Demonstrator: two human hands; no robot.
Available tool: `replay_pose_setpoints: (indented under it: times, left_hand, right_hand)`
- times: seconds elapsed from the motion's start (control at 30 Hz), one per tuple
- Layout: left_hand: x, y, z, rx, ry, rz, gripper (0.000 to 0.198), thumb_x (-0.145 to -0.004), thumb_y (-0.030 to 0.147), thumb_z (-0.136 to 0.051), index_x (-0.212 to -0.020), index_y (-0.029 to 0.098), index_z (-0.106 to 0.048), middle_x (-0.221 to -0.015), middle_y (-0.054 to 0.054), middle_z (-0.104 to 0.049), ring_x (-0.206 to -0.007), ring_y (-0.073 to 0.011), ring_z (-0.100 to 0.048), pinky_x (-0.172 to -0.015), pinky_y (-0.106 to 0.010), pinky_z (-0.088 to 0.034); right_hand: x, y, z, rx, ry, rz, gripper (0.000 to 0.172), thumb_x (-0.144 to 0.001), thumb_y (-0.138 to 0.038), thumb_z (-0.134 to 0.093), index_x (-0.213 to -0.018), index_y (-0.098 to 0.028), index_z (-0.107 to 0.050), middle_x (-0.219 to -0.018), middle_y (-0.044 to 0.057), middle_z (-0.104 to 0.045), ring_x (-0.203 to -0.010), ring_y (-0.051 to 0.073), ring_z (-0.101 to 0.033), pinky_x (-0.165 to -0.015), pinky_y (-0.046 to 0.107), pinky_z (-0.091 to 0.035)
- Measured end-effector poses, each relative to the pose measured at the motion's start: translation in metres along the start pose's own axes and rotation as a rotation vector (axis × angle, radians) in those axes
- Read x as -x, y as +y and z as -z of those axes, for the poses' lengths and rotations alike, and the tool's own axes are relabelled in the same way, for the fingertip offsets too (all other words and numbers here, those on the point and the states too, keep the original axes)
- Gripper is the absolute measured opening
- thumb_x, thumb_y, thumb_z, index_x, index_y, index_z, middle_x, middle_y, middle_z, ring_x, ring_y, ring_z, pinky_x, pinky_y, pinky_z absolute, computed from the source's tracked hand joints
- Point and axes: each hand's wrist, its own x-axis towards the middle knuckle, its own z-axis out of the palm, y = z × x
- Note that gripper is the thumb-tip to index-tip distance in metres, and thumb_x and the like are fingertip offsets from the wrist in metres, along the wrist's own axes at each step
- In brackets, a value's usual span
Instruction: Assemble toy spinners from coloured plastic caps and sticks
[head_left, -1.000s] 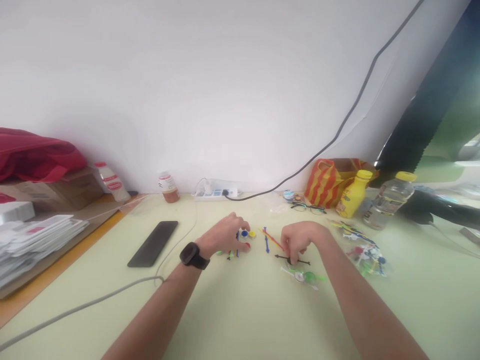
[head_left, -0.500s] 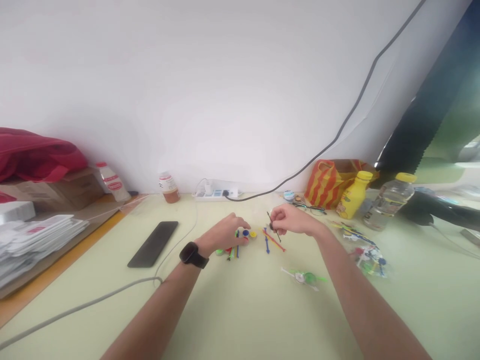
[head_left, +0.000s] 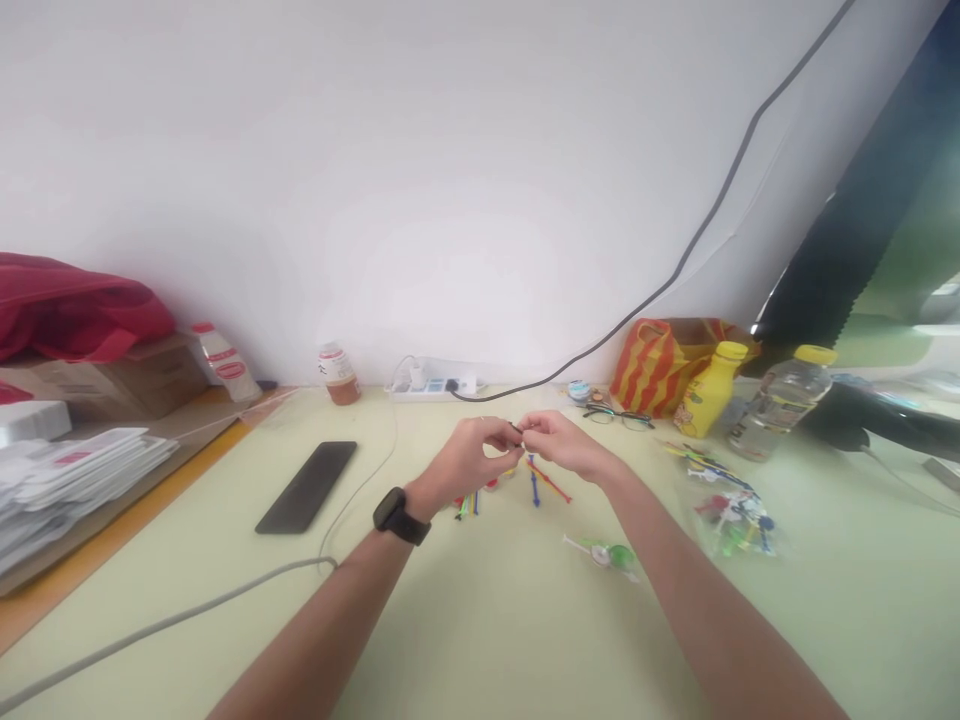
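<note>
My left hand (head_left: 480, 458), with a black watch on its wrist, and my right hand (head_left: 561, 442) meet above the middle of the table. Between their fingertips is a small black plastic stick (head_left: 516, 429), mostly covered by the fingers. Both hands are closed on it. Just below lie a blue stick (head_left: 535, 487) and a red stick (head_left: 553, 482), each thin and plastic. Several coloured sticks (head_left: 468, 505) show partly from under my left hand. White and green round pieces with sticks (head_left: 609, 555) lie near my right forearm.
A black phone (head_left: 307, 488) and a grey cable (head_left: 217, 597) lie on the left. A power strip (head_left: 433, 386) runs along the wall. At right are glasses (head_left: 619, 415), a striped bag (head_left: 646, 370), a yellow bottle (head_left: 711, 392), a clear bottle (head_left: 780, 405) and bagged plastic parts (head_left: 739, 522).
My left hand has risen rightward from the coloured pieces and closed on the black stick. My right hand has moved slightly left with the stick, so the two hands now meet.
</note>
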Motion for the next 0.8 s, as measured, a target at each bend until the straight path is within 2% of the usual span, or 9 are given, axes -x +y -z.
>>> replay_pose_setpoints:
  times: [0.1,0.17,0.27,0.33,0.4,0.47,0.6,0.7,0.8]
  left_hand:
    - [0.003,-0.004,-0.002,-0.051,-0.096,0.051,0.015,-0.087,0.033,-0.07,-0.084,0.018,-0.07,-0.086,-0.004,-0.075,-0.08,-0.0184,-0.07,-0.072,-0.028,-0.056]
    - [0.006,-0.005,-0.006,-0.113,-0.189,0.042,0.012,-0.085,0.033,-0.072,-0.087,0.021,-0.073,-0.088,-0.003,-0.075,-0.079,-0.0183,-0.068,-0.07,-0.028,-0.053]
    - [0.008,-0.008,-0.009,-0.209,-0.299,0.004,0.013,-0.083,0.026,-0.073,-0.095,0.026,-0.078,-0.095,-0.002,-0.077,-0.09,-0.0209,-0.066,-0.072,-0.029,-0.049]
    - [0.008,-0.013,-0.008,-0.272,-0.338,0.005,0.012,-0.08,0.024,-0.074,-0.091,0.026,-0.08,-0.092,-0.003,-0.077,-0.095,-0.0231,-0.063,-0.073,-0.03,-0.048]
    - [0.008,-0.017,-0.004,-0.33,-0.353,0.011,0.008,-0.08,0.024,-0.075,-0.086,0.025,-0.079,-0.09,-0.003,-0.076,-0.096,-0.0244,-0.06,-0.074,-0.031,-0.047]
    - [0.007,-0.021,0.0,-0.372,-0.343,0.004,0.009,-0.08,0.024,-0.075,-0.088,0.025,-0.079,-0.097,-0.003,-0.076,-0.099,-0.0254,-0.058,-0.078,-0.032,-0.047]
    - [0.007,-0.021,0.005,-0.42,-0.295,-0.002,0.023,-0.08,0.026,-0.075,-0.103,0.024,-0.078,-0.112,-0.005,-0.074,-0.104,-0.0268,-0.056,-0.084,-0.035,-0.047]
    - [0.008,-0.019,0.007,-0.435,-0.294,0.001,0.033,-0.08,0.03,-0.076,-0.112,0.024,-0.075,-0.117,-0.006,-0.072,-0.106,-0.028,-0.056,-0.086,-0.036,-0.048]
    - [0.009,-0.022,0.01,-0.45,-0.311,0.023,0.044,-0.079,0.034,-0.077,-0.122,0.025,-0.072,-0.119,-0.007,-0.072,-0.108,-0.0296,-0.057,-0.088,-0.036,-0.048]
  right_hand:
    - [0.001,0.007,0.011,0.334,0.043,-0.108,0.021,-0.085,-0.027,-0.054,-0.097,-0.018,-0.069,-0.087,0.002,-0.068,-0.078,0.015,-0.06,-0.066,0.024,-0.043]
    - [0.002,0.013,0.019,0.517,0.042,-0.214,0.024,-0.083,-0.024,-0.058,-0.102,-0.017,-0.071,-0.095,0.005,-0.071,-0.081,0.018,-0.063,-0.066,0.025,-0.043]
    - [0.005,0.019,0.027,0.589,-0.019,-0.289,0.026,-0.08,-0.022,-0.063,-0.104,-0.017,-0.071,-0.097,0.008,-0.073,-0.078,0.018,-0.064,-0.063,0.025,-0.042]
    - [0.008,0.019,0.03,0.61,-0.071,-0.313,0.022,-0.08,-0.025,-0.066,-0.099,-0.017,-0.072,-0.094,0.007,-0.074,-0.074,0.017,-0.063,-0.061,0.025,-0.041]
    - [0.012,0.015,0.035,0.632,-0.111,-0.335,0.014,-0.079,-0.029,-0.067,-0.086,-0.017,-0.072,-0.087,0.006,-0.074,-0.071,0.017,-0.063,-0.059,0.025,-0.04]
    - [0.018,0.008,0.042,0.644,-0.193,-0.364,0.015,-0.079,-0.032,-0.068,-0.078,-0.017,-0.07,-0.081,0.006,-0.074,-0.07,0.017,-0.063,-0.058,0.026,-0.039]
    - [0.029,-0.006,0.051,0.666,-0.468,-0.395,0.021,-0.069,-0.039,-0.077,-0.077,-0.02,-0.074,-0.081,0.003,-0.074,-0.076,0.019,-0.064,-0.058,0.025,-0.04]
    - [0.033,-0.014,0.045,0.726,-0.607,-0.431,0.026,-0.056,-0.039,-0.085,-0.074,-0.021,-0.077,-0.083,0.002,-0.074,-0.078,0.02,-0.065,-0.059,0.025,-0.04]
    - [0.032,-0.019,0.03,0.785,-0.679,-0.503,0.03,-0.044,-0.036,-0.09,-0.067,-0.022,-0.077,-0.084,0.002,-0.074,-0.08,0.021,-0.066,-0.058,0.025,-0.04]
